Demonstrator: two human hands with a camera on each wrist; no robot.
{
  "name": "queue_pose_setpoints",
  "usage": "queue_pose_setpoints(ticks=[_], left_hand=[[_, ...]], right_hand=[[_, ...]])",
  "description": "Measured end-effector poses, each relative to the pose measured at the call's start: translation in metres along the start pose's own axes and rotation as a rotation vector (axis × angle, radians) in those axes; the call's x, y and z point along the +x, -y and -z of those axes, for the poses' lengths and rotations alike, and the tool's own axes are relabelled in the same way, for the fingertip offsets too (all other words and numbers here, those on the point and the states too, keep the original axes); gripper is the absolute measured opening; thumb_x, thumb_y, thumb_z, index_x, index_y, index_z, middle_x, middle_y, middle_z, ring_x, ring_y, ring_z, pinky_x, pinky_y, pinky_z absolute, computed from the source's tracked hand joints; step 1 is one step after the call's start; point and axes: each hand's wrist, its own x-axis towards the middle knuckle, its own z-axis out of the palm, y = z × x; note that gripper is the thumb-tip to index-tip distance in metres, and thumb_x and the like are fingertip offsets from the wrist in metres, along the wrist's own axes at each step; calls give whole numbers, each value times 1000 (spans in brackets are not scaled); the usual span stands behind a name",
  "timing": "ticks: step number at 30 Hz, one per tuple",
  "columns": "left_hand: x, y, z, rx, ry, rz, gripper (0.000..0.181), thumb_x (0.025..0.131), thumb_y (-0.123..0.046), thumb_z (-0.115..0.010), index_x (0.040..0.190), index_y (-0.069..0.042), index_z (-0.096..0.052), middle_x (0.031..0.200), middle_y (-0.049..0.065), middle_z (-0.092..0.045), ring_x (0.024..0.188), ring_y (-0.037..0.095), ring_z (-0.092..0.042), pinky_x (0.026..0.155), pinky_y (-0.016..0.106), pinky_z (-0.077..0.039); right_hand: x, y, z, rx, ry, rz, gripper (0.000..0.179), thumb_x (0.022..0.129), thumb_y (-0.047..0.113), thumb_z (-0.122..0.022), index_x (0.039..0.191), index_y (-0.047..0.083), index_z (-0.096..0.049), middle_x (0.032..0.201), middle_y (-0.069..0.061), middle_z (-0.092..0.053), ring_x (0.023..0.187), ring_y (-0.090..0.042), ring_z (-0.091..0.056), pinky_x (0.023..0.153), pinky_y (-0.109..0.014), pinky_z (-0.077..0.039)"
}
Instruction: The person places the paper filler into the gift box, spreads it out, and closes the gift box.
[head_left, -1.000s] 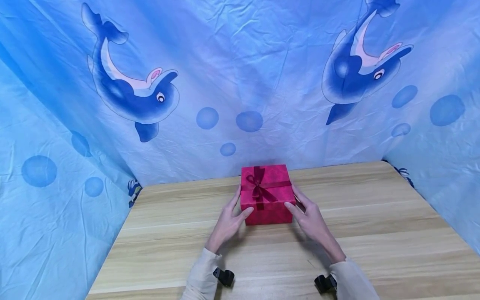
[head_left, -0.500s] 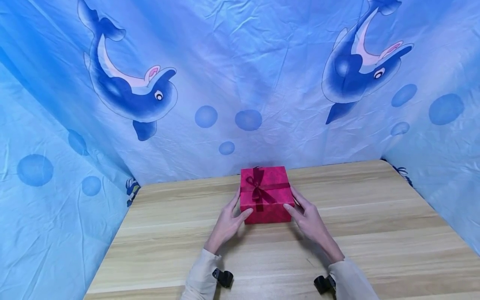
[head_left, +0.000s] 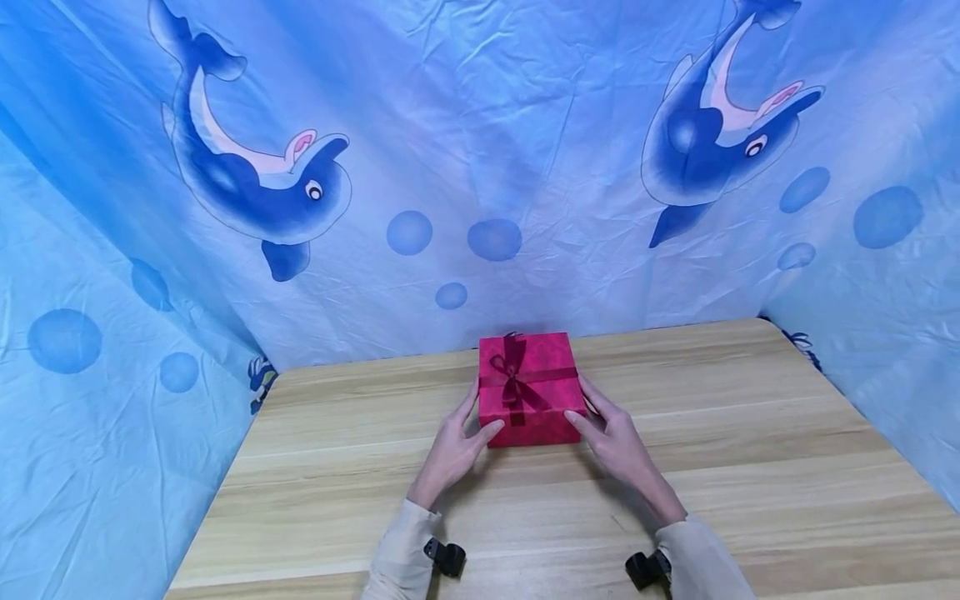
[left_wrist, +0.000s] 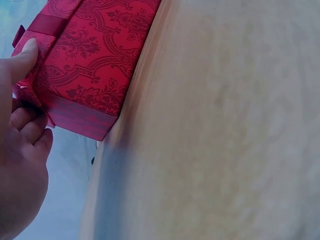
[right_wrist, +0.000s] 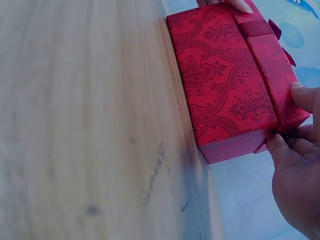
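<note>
A red gift box (head_left: 536,433) with a damask pattern stands near the back of the table, its lid (head_left: 551,354) on top. A dark red ribbon bow (head_left: 512,379) lies across the lid. My left hand (head_left: 453,450) holds the lid at its left front corner, thumb on the front rim and fingers along the side. At the right front corner my right hand (head_left: 618,446) grips the lid the same way. In both wrist views the curled fingers are at the lid's lower edge, over the box body (right_wrist: 225,80); some fingertips are hidden.
The wooden table (head_left: 337,467) ends just behind the box at a blue cloth backdrop (head_left: 555,275) with printed dolphins. Black wrist cameras (head_left: 446,557) hang at both pale sleeves (head_left: 405,542), low over the table.
The lid has sunk slightly over the box body, so less of the front face shows. Both hands keep their hold and have barely moved. The head view has shifted a little.
</note>
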Motion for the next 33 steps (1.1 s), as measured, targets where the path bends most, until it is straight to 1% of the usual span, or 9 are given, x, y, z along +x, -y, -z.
queue_pose_setpoints(ticks=[2, 7, 12, 16, 20, 23, 26, 31, 33], left_hand=[[-1, 0, 0, 4, 0, 11, 83, 100, -33, -72, 164, -9, -26, 165, 12, -31, 151, 33, -30, 121, 51, -26], [0, 1, 1, 4, 4, 11, 84, 100, -35, -71, 164, -8, -25, 165, 13, -31, 151, 34, -29, 120, 53, -26], [0, 1, 0, 1, 3, 7, 84, 100, -35, -71, 165, -8, -24, 167, 12, -29, 151, 35, -28, 120, 54, -26], [-1, 2, -1, 11, 4, 6, 85, 100, -38, -71, 165, -10, -24, 165, 12, -30, 151, 36, -29, 120, 55, -27], [-3, 2, 0, 29, 2, 6, 85, 99, -40, -71, 165, -11, -25, 165, 12, -31, 150, 35, -30, 120, 53, -28], [-3, 2, 0, 31, 1, 14, 86, 99, -40, -72, 165, -14, -25, 165, 10, -32, 150, 32, -30, 120, 52, -28], [-3, 2, 0, 28, 5, 20, 86, 98, -41, -72, 166, -15, -24, 165, 9, -31, 151, 32, -30, 120, 52, -28], [-2, 2, 0, 17, 10, 15, 86, 99, -39, -71, 165, -10, -25, 164, 13, -33, 150, 37, -31, 119, 55, -27], [-2, 1, 0, 14, 10, 19, 86, 99, -39, -71, 165, -9, -25, 164, 13, -33, 150, 37, -31, 120, 55, -27]], right_hand=[[0, -1, -1, 4, 0, 1, 66, 102, 6, -66, 159, 1, -35, 164, -18, -34, 145, -34, -39, 103, -25, -43], [0, -2, -1, 7, -6, 7, 65, 102, 7, -67, 159, 2, -36, 164, -17, -34, 145, -32, -39, 102, -20, -43], [-1, -4, 0, -4, -2, 1, 65, 102, 8, -66, 160, 2, -36, 164, -17, -34, 144, -32, -40, 102, -24, -43], [-1, -4, 2, -12, -5, -20, 64, 103, 9, -66, 160, 3, -37, 162, -18, -36, 142, -31, -43, 101, -26, -45], [0, -3, 2, 2, -1, -25, 63, 103, 9, -65, 159, 3, -37, 162, -19, -36, 141, -30, -43, 101, -23, -44], [0, -4, 1, 5, 2, -12, 63, 104, 9, -65, 159, 2, -36, 162, -18, -35, 143, -30, -41, 101, -20, -43], [-1, -5, 1, 1, -6, -4, 63, 103, 9, -65, 159, 2, -36, 162, -18, -36, 143, -31, -40, 101, -18, -42], [-2, -4, -1, 6, -23, -12, 61, 103, 6, -64, 158, 0, -37, 161, -20, -38, 142, -33, -43, 101, -19, -43], [-3, -4, -1, 8, -31, -14, 61, 103, 6, -64, 158, -1, -38, 160, -21, -38, 141, -33, -44, 101, -20, -44]])
